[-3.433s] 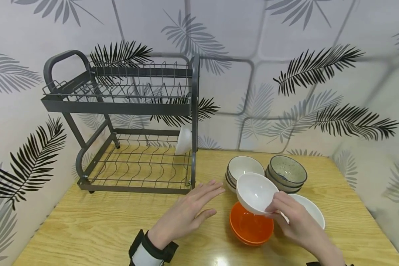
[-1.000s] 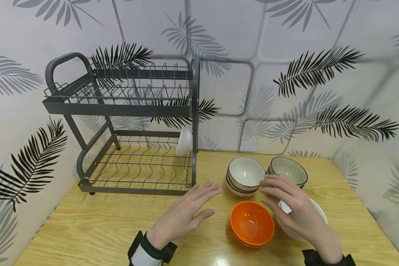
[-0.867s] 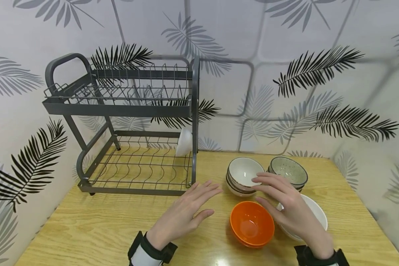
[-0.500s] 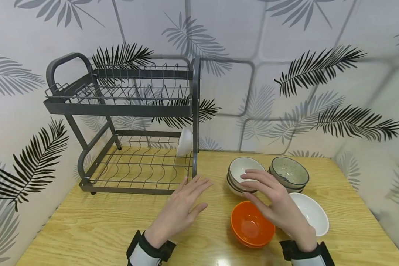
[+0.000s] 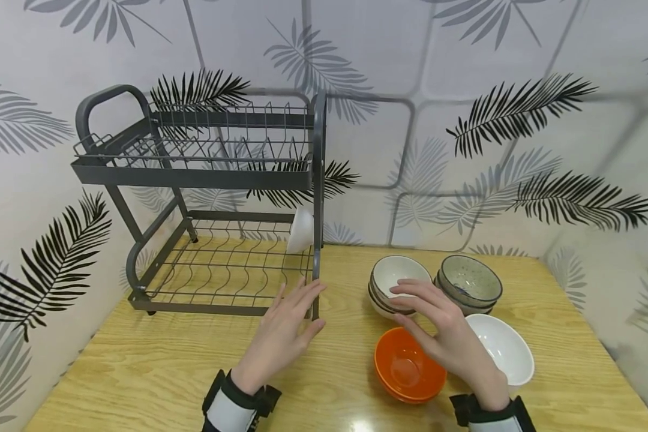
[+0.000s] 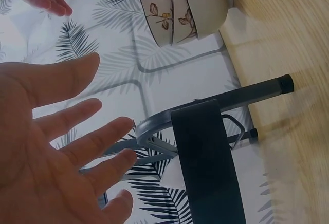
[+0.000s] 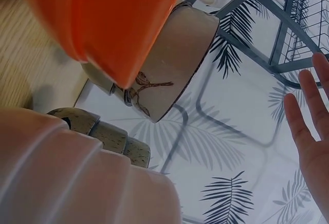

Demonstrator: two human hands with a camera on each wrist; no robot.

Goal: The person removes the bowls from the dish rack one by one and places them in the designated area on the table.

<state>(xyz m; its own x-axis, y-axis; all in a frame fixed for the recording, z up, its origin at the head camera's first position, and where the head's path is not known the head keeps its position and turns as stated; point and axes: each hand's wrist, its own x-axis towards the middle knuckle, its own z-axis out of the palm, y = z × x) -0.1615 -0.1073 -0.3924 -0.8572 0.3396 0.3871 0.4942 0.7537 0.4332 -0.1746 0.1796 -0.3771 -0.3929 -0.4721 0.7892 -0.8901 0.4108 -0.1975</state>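
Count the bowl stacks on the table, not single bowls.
2. A stack of cream ceramic bowls with leaf prints sits right of the grey metal dish rack; a stack of speckled grey-green ceramic bowls stands just right of it. No others show.

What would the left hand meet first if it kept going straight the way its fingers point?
Most likely the dish rack: the left hand points up-left at its front right post, fingertips right by it. Whether they already touch is unclear.

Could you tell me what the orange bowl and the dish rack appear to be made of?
Orange bowl: probably plastic or melamine, since its colour is uniform and saturated with a soft sheen; glazed ceramic is possible. Dish rack: likely metal, with thin wire grids, tubular posts and a matte dark-grey coating.
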